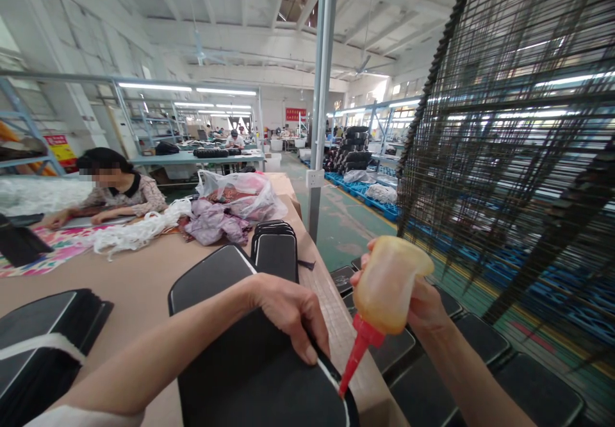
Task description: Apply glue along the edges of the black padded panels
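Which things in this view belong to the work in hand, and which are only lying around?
Belonging to the work:
black panel, its edge held by the left hand
squeeze bottle in the right hand, red nozzle pointing down at that edge

Apparently just lying about:
white strips
purple cloth
clear plastic bag

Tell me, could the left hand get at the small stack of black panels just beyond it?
Probably yes: the small stack sits just beyond the left hand, and nothing tall seems to stand between. The hand would likely first have to release the large black panel's edge.
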A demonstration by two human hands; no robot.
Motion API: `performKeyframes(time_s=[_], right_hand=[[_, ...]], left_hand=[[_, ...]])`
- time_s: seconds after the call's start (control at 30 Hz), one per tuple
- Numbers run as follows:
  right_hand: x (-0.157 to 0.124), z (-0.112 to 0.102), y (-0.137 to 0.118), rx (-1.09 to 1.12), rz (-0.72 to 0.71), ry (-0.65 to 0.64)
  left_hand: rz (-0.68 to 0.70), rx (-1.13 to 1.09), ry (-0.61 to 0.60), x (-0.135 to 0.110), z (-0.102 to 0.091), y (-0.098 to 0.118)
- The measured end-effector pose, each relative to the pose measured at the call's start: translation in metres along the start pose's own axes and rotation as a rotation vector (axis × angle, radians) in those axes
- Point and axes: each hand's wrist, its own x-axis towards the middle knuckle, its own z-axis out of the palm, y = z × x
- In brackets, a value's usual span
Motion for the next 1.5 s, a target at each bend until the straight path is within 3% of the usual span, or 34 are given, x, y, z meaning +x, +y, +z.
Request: performKeyframes(time_s=[0.4,0.6,0.9,1.3,1.5], right_hand=[[-0.028,-0.023,-0.006,-0.080,-0.199,0.230],[-0.037,-0.025,-0.006,-0.035,-0.211,0.309],[-0.027,-0.030,0.011,-0.028,-0.207,0.352],[0.009,-0.028,0.049,-0.118,-0.212,0.298],[0.017,-0.013,0.065,-0.164,-0.189,0.359]], left_hand=[[-0.084,-0.052,0.266,-0.012,-0.001,-0.003],[-0.139,-0.144,0.447,-0.014,0.004,-0.005],[-0.160,-0.225,0.591,-0.023,-0.002,-0.024],[-0.128,-0.325,0.639,-0.064,-0.029,-0.065],[-0.109,-0.345,0.656,-0.086,-0.038,-0.085]])
